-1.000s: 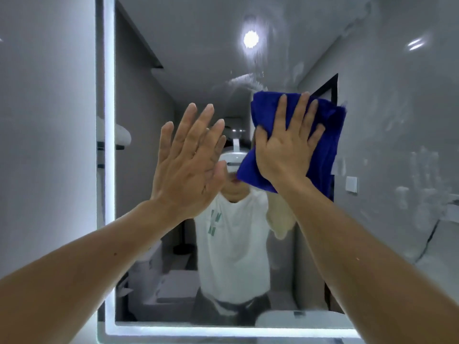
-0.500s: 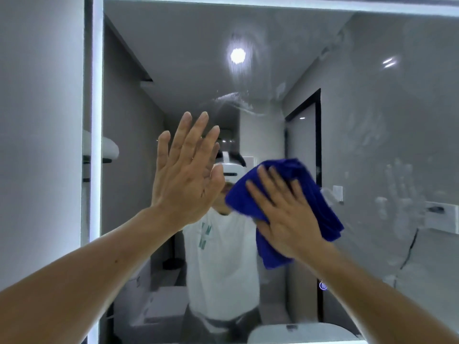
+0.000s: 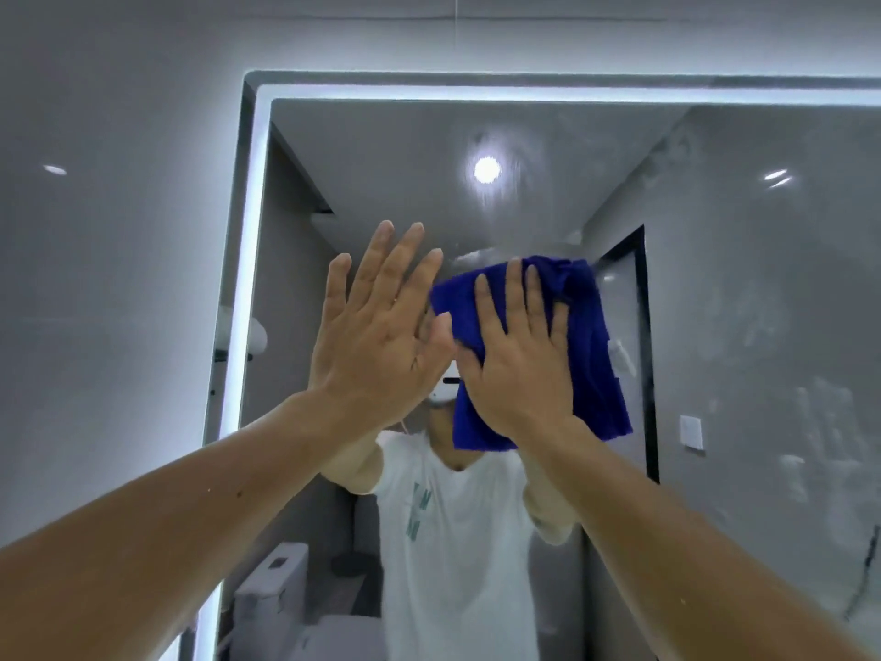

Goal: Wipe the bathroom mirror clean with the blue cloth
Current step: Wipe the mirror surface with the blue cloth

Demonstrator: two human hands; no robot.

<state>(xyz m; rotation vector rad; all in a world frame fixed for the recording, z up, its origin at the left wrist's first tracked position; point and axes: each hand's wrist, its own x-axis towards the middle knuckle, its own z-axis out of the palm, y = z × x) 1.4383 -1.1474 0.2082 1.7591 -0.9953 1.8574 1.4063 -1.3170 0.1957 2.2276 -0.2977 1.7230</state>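
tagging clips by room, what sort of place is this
Most likely a home bathroom: a light-edged mirror with a blue cloth pressed on it, a toilet reflected low in it, and glossy grey wall tiles.

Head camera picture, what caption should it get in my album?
Right hand presses the blue cloth on the smudgy mirror, left hand open beside it.

left hand (image 3: 376,341) flat on mirror (image 3: 743,260) | right hand (image 3: 519,369) presses blue cloth (image 3: 596,355)
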